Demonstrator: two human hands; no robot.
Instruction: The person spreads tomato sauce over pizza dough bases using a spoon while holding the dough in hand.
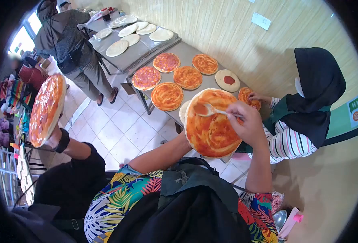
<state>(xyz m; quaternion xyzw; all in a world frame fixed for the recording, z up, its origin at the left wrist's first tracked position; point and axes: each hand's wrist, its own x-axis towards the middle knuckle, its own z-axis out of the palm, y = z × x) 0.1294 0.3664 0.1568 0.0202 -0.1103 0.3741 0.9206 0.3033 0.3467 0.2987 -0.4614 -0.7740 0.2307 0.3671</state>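
A round pizza base (213,139) spread with swirled red sauce is held up in front of me. My left hand (183,142) supports it from below at its left edge; the fingers are hidden under the dough. My right hand (247,123) is closed round the handle of a spoon (217,111) above the base. The spoon's bowl, smeared with sauce, is over the upper left part of the dough; whether it touches cannot be made out.
A table (195,52) ahead bears several sauced or topped bases and a base with a sauce blob (227,80). Plain bases (132,30) lie on a farther table. A co-worker (304,105) at right touches a sauced base. Another person's hand (57,139) holds a topped pizza (47,109) at left.
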